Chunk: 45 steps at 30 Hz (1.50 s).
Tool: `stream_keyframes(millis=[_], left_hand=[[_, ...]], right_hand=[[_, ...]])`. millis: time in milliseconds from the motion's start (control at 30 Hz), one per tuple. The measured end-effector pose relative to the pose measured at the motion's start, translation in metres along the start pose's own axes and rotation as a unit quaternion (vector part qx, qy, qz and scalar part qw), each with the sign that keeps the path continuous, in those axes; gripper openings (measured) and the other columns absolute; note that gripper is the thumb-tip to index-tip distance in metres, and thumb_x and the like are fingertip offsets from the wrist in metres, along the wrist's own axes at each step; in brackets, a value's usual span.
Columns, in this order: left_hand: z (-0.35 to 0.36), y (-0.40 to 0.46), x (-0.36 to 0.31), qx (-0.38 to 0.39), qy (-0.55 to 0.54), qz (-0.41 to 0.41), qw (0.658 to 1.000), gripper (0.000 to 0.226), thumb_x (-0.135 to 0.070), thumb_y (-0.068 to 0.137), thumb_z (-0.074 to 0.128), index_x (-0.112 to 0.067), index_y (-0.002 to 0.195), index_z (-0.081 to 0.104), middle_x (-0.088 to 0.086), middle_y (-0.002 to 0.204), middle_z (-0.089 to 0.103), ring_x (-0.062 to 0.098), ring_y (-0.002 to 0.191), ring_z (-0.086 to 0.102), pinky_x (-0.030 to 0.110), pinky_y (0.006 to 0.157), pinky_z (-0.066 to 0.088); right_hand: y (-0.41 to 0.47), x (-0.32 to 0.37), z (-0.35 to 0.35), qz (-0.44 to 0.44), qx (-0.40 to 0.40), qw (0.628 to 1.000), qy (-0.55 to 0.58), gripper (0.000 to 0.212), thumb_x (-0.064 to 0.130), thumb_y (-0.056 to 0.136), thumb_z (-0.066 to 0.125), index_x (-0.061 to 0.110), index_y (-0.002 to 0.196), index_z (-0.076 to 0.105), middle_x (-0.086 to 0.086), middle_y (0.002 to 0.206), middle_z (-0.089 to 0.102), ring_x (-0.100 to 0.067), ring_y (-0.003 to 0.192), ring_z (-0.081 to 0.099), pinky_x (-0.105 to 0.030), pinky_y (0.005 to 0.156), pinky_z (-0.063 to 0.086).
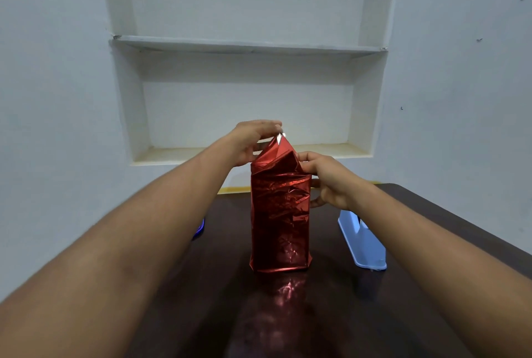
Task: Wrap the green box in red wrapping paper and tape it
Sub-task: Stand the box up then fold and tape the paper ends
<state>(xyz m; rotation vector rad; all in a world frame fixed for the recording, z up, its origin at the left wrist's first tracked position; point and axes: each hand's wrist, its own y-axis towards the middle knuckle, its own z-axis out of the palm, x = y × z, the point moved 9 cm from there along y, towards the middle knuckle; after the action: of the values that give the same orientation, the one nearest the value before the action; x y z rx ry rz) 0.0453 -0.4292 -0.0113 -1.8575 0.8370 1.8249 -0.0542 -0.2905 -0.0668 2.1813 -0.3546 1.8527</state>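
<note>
Box stands upright at centre of frame on dark table; fully covered in shiny red paper, no green visible; paper creased along the front face, lower end folded flat against the tabletop; red reflection on the table just below it.

Top end of paper not closed; flaps rise above the box top into a peak, silver underside showing at the tip, upper centre of frame.

Left hand comes in from lower left, sits at the upper left of the package; fingers reach over the peak and pinch the flap tip; thumb side lies against the left flap.

Right hand comes in from lower right, at the upper right corner of the package; thumb and forefinger grip the right edge of the paper near the box top; remaining fingers curl behind the right side, partly hidden.

Light blue object lies on the table at right of the box, partly covered by the right forearm; kind cannot be told.

Small blue item at left of the box, mostly hidden behind the left forearm; not identifiable.

Background: white wall with recessed shelf niche, upper half of frame; yellow strip along the far table edge.
</note>
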Motion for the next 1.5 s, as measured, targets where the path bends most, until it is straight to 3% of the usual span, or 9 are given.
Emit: stream_keyframes(millis=[233,367,567,767,933,1033,1200,1333,1500], left_hand=[[-0.007,-0.002,0.015,0.027,0.091,-0.033,0.995,0.036,-0.007,0.089,0.072,-0.015,0.124,0.073,0.003,0.111,0.074,0.021,0.094,0.069,0.035,0.083,0.057],[-0.014,0.003,0.019,-0.088,0.085,-0.026,0.992,0.023,-0.014,0.085,0.08,-0.01,0.108,0.078,0.007,0.099,0.076,0.02,0.079,0.07,0.03,0.067,0.057],[-0.035,-0.013,0.001,-0.233,0.076,0.057,0.968,0.019,-0.034,0.088,0.08,-0.02,0.1,0.072,-0.003,0.112,0.073,0.016,0.101,0.069,0.029,0.075,0.051],[0.009,-0.067,-0.006,-0.044,0.192,0.065,0.978,0.029,-0.038,0.092,0.075,-0.012,0.102,0.078,-0.007,0.093,0.07,0.004,0.075,0.059,0.016,0.066,0.043],[0.016,-0.088,-0.012,0.049,0.248,0.117,0.96,0.028,-0.056,0.078,0.085,-0.036,0.097,0.08,-0.015,0.133,0.058,-0.013,0.114,0.052,0.008,0.092,0.035],[0.019,-0.097,-0.027,0.016,0.367,0.208,0.906,0.035,-0.037,0.074,0.093,-0.032,0.106,0.081,-0.016,0.108,0.071,-0.009,0.097,0.062,0.0,0.078,0.04],[0.019,-0.093,-0.048,-0.012,0.31,0.251,0.917,0.014,-0.021,0.086,0.086,-0.015,0.099,0.085,-0.006,0.081,0.079,-0.004,0.074,0.071,0.015,0.073,0.052],[0.017,-0.103,-0.055,-0.048,0.268,0.288,0.918,0.015,-0.027,0.091,0.082,-0.015,0.099,0.083,0.004,0.089,0.081,0.024,0.089,0.077,0.042,0.087,0.063],[0.016,-0.101,-0.045,-0.009,0.313,0.241,0.919,0.063,-0.04,0.073,0.094,-0.03,0.131,0.07,-0.012,0.109,0.073,0.012,0.094,0.069,0.025,0.083,0.057]], right_hand=[[0.003,-0.002,-0.001,0.003,0.004,1.0,0.0,0.022,0.016,0.098,0.058,0.033,0.096,0.072,0.007,0.079,0.067,-0.02,0.086,0.061,-0.057,0.093,0.05],[0.005,-0.002,-0.001,0.006,0.005,1.0,0.0,0.022,0.015,0.096,0.061,0.034,0.097,0.072,0.007,0.079,0.067,-0.02,0.09,0.062,-0.06,0.096,0.049],[0.005,-0.001,0.0,0.016,0.009,1.0,-0.007,0.03,0.01,0.095,0.056,0.031,0.103,0.075,0.004,0.085,0.067,-0.024,0.097,0.059,-0.059,0.092,0.051],[0.003,0.0,0.001,0.025,0.018,0.999,-0.032,0.036,0.007,0.093,0.053,0.024,0.117,0.075,-0.002,0.098,0.063,-0.023,0.1,0.057,-0.058,0.089,0.053],[0.003,0.001,0.002,0.03,0.021,0.998,-0.048,0.042,0.006,0.09,0.048,0.025,0.115,0.077,-0.001,0.101,0.064,-0.024,0.098,0.058,-0.06,0.091,0.052],[0.002,0.001,0.002,0.032,0.016,0.998,-0.054,0.042,0.006,0.091,0.048,0.026,0.115,0.077,-0.001,0.099,0.066,-0.025,0.097,0.06,-0.058,0.085,0.054],[-0.001,0.002,0.0,0.041,0.008,0.998,-0.053,0.04,0.006,0.092,0.047,0.018,0.12,0.074,-0.001,0.099,0.062,-0.026,0.099,0.058,-0.063,0.087,0.053],[-0.004,0.002,0.001,0.045,0.012,0.997,-0.054,0.041,0.007,0.092,0.046,0.018,0.118,0.075,-0.002,0.097,0.062,-0.026,0.1,0.058,-0.066,0.089,0.052],[-0.005,0.004,0.002,0.046,-0.001,0.997,-0.058,0.044,0.005,0.089,0.041,0.016,0.116,0.074,-0.004,0.103,0.062,-0.029,0.102,0.059,-0.069,0.089,0.05]])
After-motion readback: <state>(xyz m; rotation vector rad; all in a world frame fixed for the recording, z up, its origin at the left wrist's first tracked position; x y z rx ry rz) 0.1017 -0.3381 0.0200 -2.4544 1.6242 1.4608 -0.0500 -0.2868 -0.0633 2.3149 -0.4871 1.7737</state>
